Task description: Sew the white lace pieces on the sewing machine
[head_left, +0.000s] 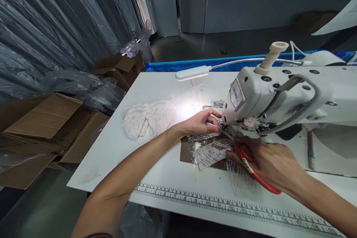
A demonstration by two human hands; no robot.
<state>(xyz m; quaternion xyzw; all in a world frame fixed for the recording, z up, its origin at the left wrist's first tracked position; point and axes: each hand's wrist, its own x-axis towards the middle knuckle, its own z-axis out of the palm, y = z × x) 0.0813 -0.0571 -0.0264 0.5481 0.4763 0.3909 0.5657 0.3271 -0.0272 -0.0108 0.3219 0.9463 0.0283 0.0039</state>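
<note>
— Starting big: white table (117, 145), sewing machine (281, 96) at right, heap of lace (150, 119) at left under the lamp (192, 73).
— And nearer the needle?
— Lace strip (212, 152) beside it, left hand (199, 122) pinching it down; right hand (267, 160) closed around red scissors (251, 163), tips at the needle.

A flat white sewing table (117, 148) is being occupied by crumpled white lace pieces (150, 119), lying left of the fingers.
</note>
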